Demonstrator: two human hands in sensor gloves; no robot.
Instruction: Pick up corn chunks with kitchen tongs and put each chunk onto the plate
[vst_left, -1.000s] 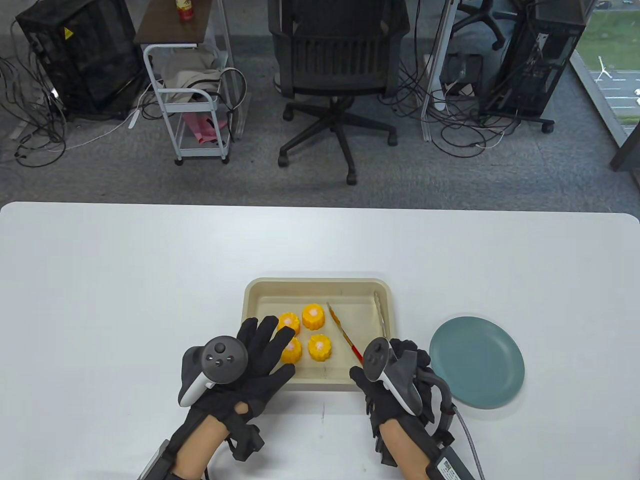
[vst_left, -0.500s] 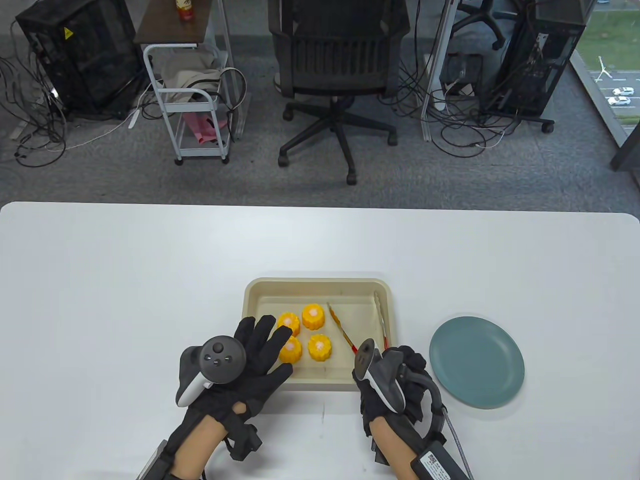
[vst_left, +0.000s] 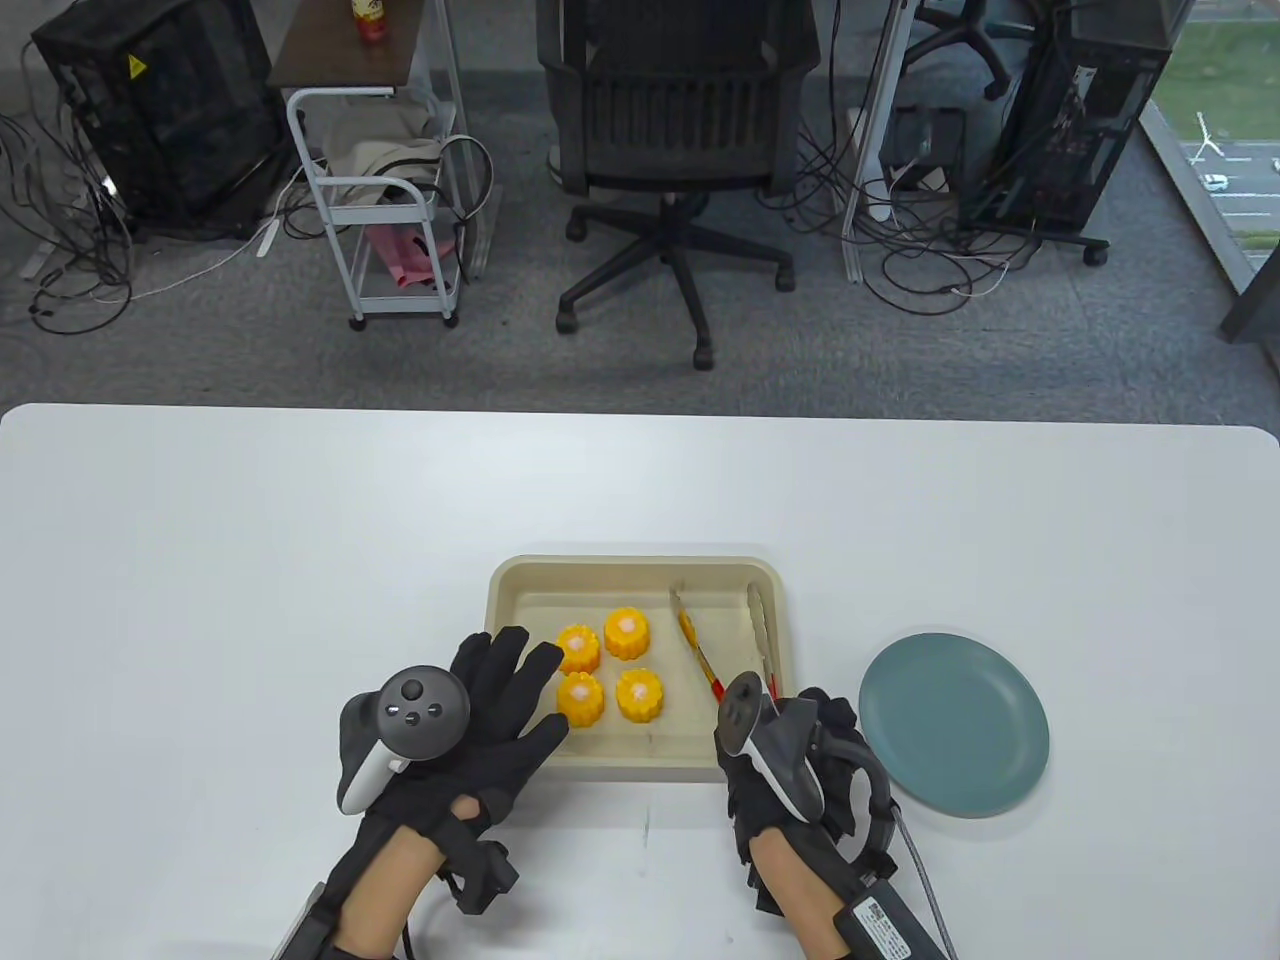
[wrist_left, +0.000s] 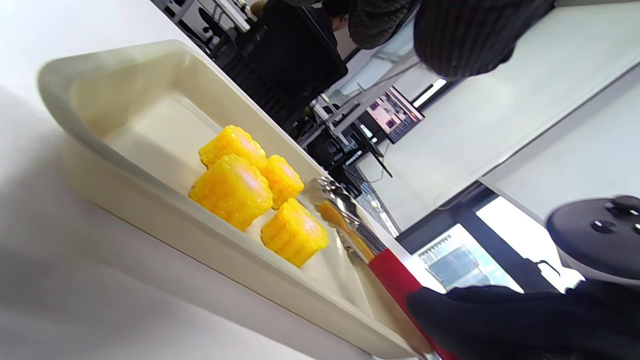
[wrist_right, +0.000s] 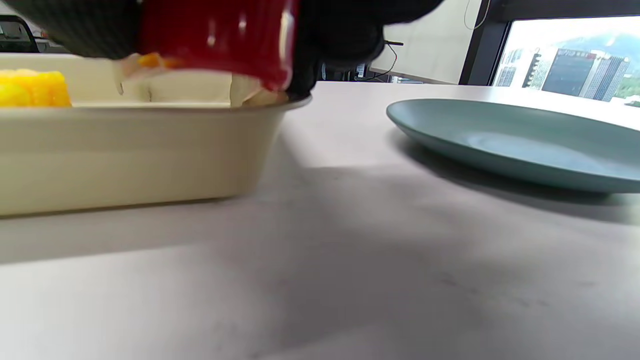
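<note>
Several yellow corn chunks stand in the left half of a beige tray; the left wrist view shows them close together. Metal tongs with a red handle lie in the tray's right half, arms spread in a narrow V. My right hand grips the red handle at the tray's front right corner. My left hand lies flat with fingers spread over the tray's front left corner, beside the nearest chunk. A teal plate sits right of the tray and holds nothing.
The white table runs wide to the left and back. The plate lies a short gap from the tray wall. An office chair, a cart and cables stand on the floor beyond the far edge.
The tongs' left arm has swung right, narrowing the V. My right hand has turned and settled on the handle. My left hand has slid a little left, off the chunks.
</note>
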